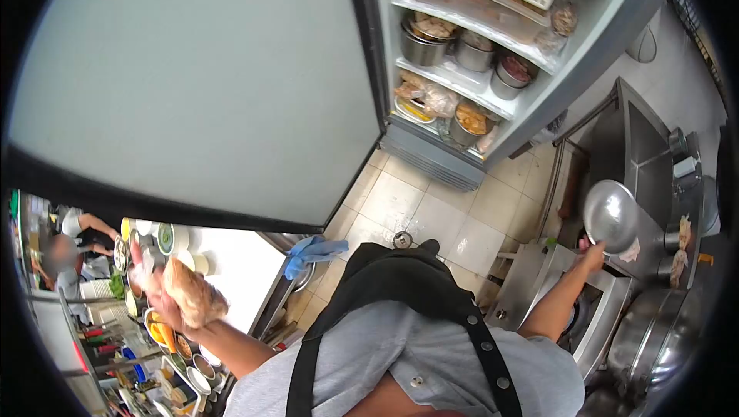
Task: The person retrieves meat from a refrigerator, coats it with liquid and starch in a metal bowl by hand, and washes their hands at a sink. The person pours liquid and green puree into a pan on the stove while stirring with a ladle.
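My left hand (pixel 159 294), partly blurred, is out to the left over a white counter crowded with containers. It holds a clear plastic bag (pixel 194 294) with tan food inside; what the food is I cannot make out. On the other side, my right hand (pixel 591 254) grips a round metal bowl (pixel 610 215) by its rim. The bowl is tilted, and its shiny surface faces me. It hangs over the steel counter beside the stove.
A tall refrigerator (pixel 431 151) stands with its door (pixel 192 86) swung wide to the left. Metal pots and bagged food fill its shelves. A large steel pot (pixel 650 336) is at the lower right. Blue cloth (pixel 312 254) hangs by the left counter (pixel 239 271). Another person (pixel 65 255) is at far left.
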A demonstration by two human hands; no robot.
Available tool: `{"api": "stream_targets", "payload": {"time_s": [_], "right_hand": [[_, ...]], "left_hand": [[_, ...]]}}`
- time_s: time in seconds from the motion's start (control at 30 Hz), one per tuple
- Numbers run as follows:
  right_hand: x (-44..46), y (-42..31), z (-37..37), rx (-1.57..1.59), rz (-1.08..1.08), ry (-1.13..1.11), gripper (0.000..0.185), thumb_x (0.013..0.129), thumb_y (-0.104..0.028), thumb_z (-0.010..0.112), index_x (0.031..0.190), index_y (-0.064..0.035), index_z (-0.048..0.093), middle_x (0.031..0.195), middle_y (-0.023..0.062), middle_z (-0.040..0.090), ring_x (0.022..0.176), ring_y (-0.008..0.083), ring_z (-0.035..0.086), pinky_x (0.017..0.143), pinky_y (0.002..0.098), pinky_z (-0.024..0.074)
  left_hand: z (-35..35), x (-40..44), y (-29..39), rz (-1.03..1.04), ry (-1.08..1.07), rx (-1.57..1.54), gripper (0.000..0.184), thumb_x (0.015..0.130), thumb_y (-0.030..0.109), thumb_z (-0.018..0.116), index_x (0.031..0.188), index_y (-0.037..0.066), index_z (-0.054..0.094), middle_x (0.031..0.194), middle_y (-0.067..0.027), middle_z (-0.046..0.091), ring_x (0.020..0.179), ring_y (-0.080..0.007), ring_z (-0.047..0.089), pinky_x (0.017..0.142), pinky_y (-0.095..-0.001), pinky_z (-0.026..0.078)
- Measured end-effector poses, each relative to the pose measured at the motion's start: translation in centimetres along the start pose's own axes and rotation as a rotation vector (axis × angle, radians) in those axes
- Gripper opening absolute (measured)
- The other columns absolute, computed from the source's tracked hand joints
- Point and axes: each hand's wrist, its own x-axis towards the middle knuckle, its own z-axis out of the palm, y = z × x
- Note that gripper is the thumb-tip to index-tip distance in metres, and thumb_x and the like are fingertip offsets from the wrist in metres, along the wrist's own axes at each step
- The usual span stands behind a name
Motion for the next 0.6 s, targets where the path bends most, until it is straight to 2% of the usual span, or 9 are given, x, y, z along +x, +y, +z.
{"api": "stream_targets", "payload": {"time_s": [0.03,0.13,0.17,0.23,0.33,0.4,0.5,0.57,0.6], "right_hand": [[-2.1,1.0,0.9,-0.053,0.054,-0.044,0.038,0.083,-0.021,0.052,0.091,0.016,0.056,0.086,0.0209,0.064,0.062,0.0273,0.066,0.047,0.0331,0.0571],[-4.1,8.4,3.1,0.029,0.228,-0.29,0.029,0.083,-0.021,0.052,0.09,0.007,0.057,0.076,0.013,0.061,0.057,0.0251,0.064,0.044,0.0318,0.0545],[-6.1,9.8,3.1,-0.015,0.327,-0.363,0.032,0.082,-0.018,0.052,0.099,0.0089,0.055,0.088,0.0172,0.06,0.074,0.0277,0.066,0.059,0.0394,0.0581],[-10.3,13.0,4.2,-0.053,0.332,-0.464,0.022,0.079,-0.014,0.053,0.091,0.0048,0.054,0.082,0.0144,0.06,0.067,0.0289,0.065,0.057,0.0424,0.0587],[-14.8,17.7,3.1,-0.125,0.431,-0.775,0.017,0.083,-0.015,0.051,0.085,0.0014,0.054,0.068,0.012,0.057,0.051,0.0255,0.06,0.046,0.0398,0.0546],[-19.4,17.5,1.2,-0.291,0.391,-0.765,0.018,0.084,-0.015,0.051,0.082,0.0021,0.054,0.068,0.0127,0.059,0.05,0.0269,0.061,0.039,0.0378,0.0519],[-20.7,19.5,-2.0,-0.43,0.408,-0.915,0.013,0.076,-0.012,0.051,0.076,0.0007,0.052,0.069,0.0128,0.059,0.057,0.0293,0.063,0.046,0.0425,0.0549],[-17.8,25.3,-4.1,-0.519,0.427,-0.932,0.015,0.077,-0.013,0.051,0.081,0.0018,0.053,0.072,0.0133,0.059,0.058,0.0298,0.062,0.047,0.0431,0.0548],[-16.1,27.5,-5.1,-0.569,0.408,-0.939,0.016,0.078,-0.013,0.051,0.083,0.002,0.054,0.074,0.0137,0.059,0.058,0.0301,0.062,0.047,0.0434,0.0547]], "left_hand": [[-1.1,-0.3,0.4,-0.039,-0.037,-0.051,0.066,0.081,0.019,0.068,0.13,-0.004,0.031,0.083,-0.0097,0.053,0.056,-0.0149,0.054,0.047,-0.0279,0.048],[-5.6,-1.8,-1.3,0.054,0.382,0.426,0.073,0.079,0.013,0.067,0.139,0.002,0.027,0.08,-0.0053,0.05,0.057,-0.0137,0.052,0.047,-0.0261,0.047],[-10.2,-2.7,-1.6,-0.057,0.45,0.508,0.072,0.074,0.005,0.068,0.136,0.003,0.031,0.085,-0.0041,0.051,0.068,-0.015,0.055,0.061,-0.0262,0.05],[-11.1,-1.1,-1.9,-0.207,0.3,0.636,0.053,0.073,-0.002,0.069,0.118,0.005,0.043,0.078,0.0026,0.047,0.064,-0.0073,0.047,0.059,-0.0211,0.042],[-10.6,-1.5,-1.1,-0.32,0.234,0.576,0.068,0.074,-0.005,0.066,0.132,0.012,0.036,0.079,0.0028,0.046,0.068,-0.0074,0.051,0.058,-0.0211,0.044],[-10.3,-2.9,-0.6,-0.465,0.111,0.612,0.083,0.075,-0.007,0.063,0.143,0.022,0.026,0.08,0.0033,0.045,0.074,-0.0084,0.054,0.058,-0.0238,0.049],[-9.3,-4.7,-2.6,-0.548,-0.09,0.444,0.085,0.074,-0.015,0.056,0.146,0.02,0.025,0.076,0.0042,0.044,0.075,-0.0086,0.057,0.065,-0.0244,0.053],[-5.0,-3.5,-2.9,-0.756,-0.201,0.368,0.085,0.076,-0.012,0.054,0.148,0.019,0.021,0.075,0.0047,0.04,0.069,-0.0067,0.049,0.074,-0.0244,0.049],[-4.6,-2.8,-4.7,-0.7,-0.38,0.356,0.086,0.074,-0.011,0.053,0.148,0.019,0.02,0.075,0.0046,0.038,0.067,-0.0064,0.043,0.072,-0.0229,0.045]]}}
